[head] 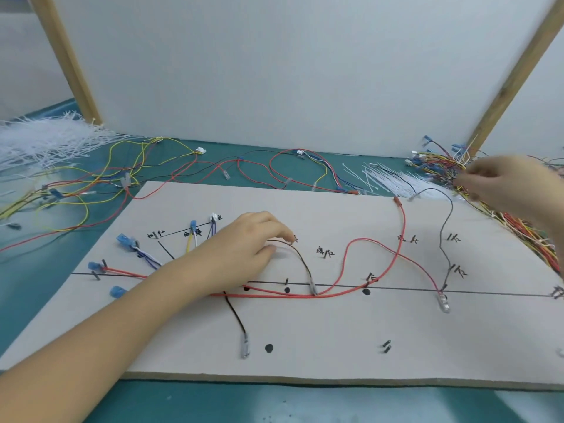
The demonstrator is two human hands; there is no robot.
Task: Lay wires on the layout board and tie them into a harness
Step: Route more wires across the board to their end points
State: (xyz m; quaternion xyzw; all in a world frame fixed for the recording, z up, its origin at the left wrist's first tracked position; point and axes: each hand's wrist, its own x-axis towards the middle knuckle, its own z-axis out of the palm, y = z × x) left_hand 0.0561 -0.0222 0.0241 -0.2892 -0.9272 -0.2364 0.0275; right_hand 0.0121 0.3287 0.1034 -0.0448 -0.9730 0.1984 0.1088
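Our left hand [244, 248] pinches the brown wire [300, 259] on the layout board [335, 346]; at two o'clock, our right hand [500, 184] pinches into the wire pile [439, 163].

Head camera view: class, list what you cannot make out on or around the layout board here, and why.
- Right hand: motion-blurred over the wire pile; its grip is unclear.
- Board labels: handwriting too small and blurred.
- Wires under the left hand: hidden by it.
- Layout board: right end cut off by the frame edge.

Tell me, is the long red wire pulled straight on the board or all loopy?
Loopy. The red wire humps up and dips down across the layout board, not straight along the black line.
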